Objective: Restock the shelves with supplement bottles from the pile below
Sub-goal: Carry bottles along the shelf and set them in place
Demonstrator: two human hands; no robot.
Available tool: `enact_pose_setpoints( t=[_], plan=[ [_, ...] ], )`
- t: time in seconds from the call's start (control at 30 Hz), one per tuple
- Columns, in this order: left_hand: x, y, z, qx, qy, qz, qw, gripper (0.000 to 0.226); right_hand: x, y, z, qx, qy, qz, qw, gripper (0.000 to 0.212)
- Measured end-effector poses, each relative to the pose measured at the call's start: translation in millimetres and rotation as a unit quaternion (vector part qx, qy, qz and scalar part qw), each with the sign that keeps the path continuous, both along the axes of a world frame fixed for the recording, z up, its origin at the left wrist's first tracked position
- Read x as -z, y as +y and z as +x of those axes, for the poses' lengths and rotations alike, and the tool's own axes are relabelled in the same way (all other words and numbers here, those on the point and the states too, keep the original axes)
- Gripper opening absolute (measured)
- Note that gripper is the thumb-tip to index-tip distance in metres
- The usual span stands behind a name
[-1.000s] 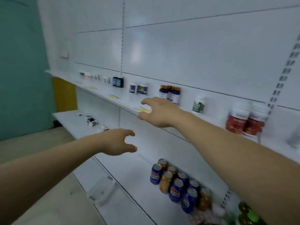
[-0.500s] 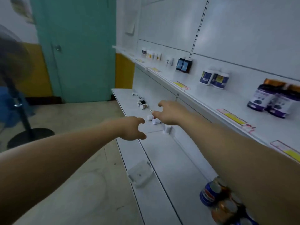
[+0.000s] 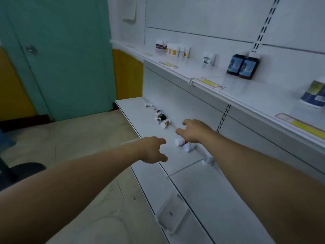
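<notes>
Reaching toward the middle of the frame, the right hand [image 3: 194, 132] hovers with loosely spread fingers over two small white-capped supplement bottles [image 3: 184, 144] that lie on their sides on the white lower shelf [image 3: 219, 199]; it grasps nothing yet. The left hand [image 3: 153, 149] hangs just left of them, also released and holding nothing. Both bottles lie with their long axes roughly level, caps pointing toward the lower left of the frame and bodies running back under the right hand, which hides how far they extend. A looser scatter of small dark and white bottles [image 3: 161, 118] lies farther along the shelf toward the upper centre, long axes at mixed angles. The likely trouble is rolling: round bottles on their sides on a smooth shelf could skate away from a glancing touch, and the near pair sits not far from the shelf's front edge, so a clumsy sweep might send one to the floor. Motion blur makes exact contact hard to judge.
</notes>
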State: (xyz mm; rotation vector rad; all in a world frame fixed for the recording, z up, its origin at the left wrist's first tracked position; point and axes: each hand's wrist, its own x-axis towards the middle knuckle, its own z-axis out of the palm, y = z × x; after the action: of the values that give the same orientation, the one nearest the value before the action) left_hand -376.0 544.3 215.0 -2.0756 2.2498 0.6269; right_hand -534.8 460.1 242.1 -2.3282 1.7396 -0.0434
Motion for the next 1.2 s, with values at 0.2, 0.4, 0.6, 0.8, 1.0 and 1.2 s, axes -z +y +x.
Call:
enact_pose_setpoints(
  t=[0.2,0.4,0.6,0.8,1.0,1.2],
  plan=[
    [13.6,-125.6,62.8,0.053,-0.007,0.039,0.998,0.073,14.0,-110.4,52.8,0.045,-0.021,0.017,0.999,0.061],
    [57.2,-255.0,124.4,0.032,-0.002,0.066,0.997,0.071,66.5,-230.2,93.2,0.066,-0.033,0.034,0.997,0.062],
    [97.2,-357.4,188.7,0.011,0.010,0.098,0.995,0.072,120.7,-306.7,135.8,0.094,-0.026,0.080,0.992,0.061],
    [136.4,-453.1,227.5,0.067,0.016,0.091,0.994,0.072,165.1,-359.8,174.1,0.162,-0.041,0.109,0.980,0.054],
    [198.0,-519.5,231.6,0.164,0.032,0.066,0.984,0.069,232.6,-395.8,206.7,0.214,-0.048,0.122,0.968,0.073],
    [277.6,-553.1,200.3,0.219,0.054,-0.014,0.974,0.069,301.8,-399.8,206.2,0.232,-0.012,0.123,0.965,0.072]
  ],
)
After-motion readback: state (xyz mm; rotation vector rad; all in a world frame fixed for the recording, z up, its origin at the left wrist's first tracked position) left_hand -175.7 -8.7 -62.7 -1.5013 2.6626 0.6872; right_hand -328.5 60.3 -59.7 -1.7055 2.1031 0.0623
